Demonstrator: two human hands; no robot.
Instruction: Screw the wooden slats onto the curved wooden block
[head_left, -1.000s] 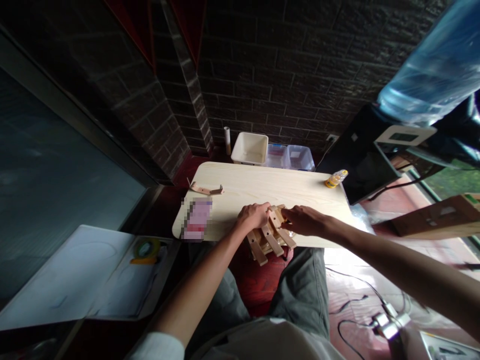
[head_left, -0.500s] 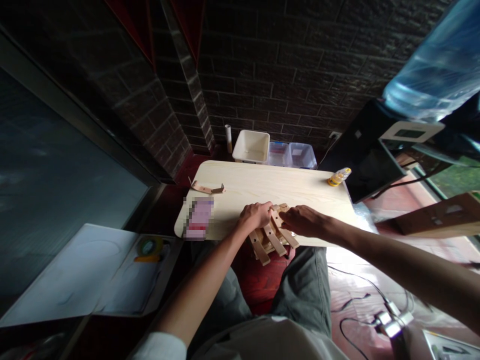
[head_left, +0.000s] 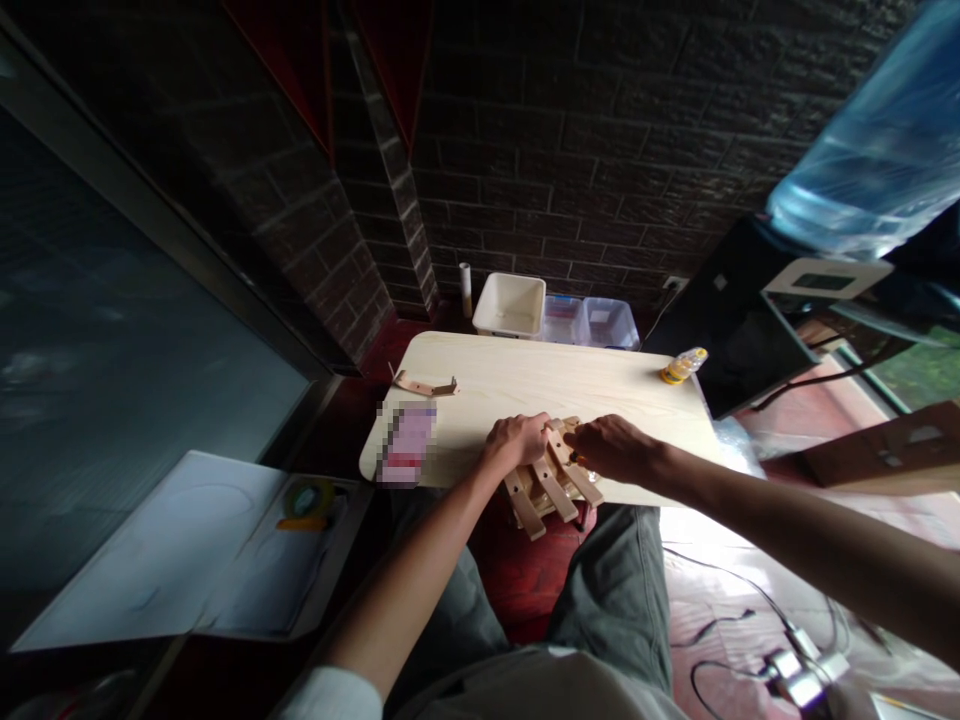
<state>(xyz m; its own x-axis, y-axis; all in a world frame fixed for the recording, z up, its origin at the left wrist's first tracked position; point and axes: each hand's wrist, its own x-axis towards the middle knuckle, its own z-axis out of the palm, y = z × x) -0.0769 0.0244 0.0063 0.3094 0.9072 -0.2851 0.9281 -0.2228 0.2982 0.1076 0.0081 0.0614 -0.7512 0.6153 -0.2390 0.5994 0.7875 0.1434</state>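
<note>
The left hand is closing around the upper end of a slatted wooden piece, its fingers curling over the slats. The right hand is bending its fingers narrowly against the right side of the same piece; something small and yellowish is showing beneath them, too small to make out, and whether they are gripping it cannot be told. The slatted wooden piece is resting at the near edge of the pale table, its lower slat ends sticking out past that edge, above the gap between the person's legs. Toward the table's left end, a bent wooden strip is lying with metal pins standing at its ends, and a blurred pinkish item is lying just nearer the person. A clear bottle with yellow parts is standing near the far right corner. Beyond the far edge, a cream bin is sitting beside two clear bins, while a white tube is standing upright to their left
</note>
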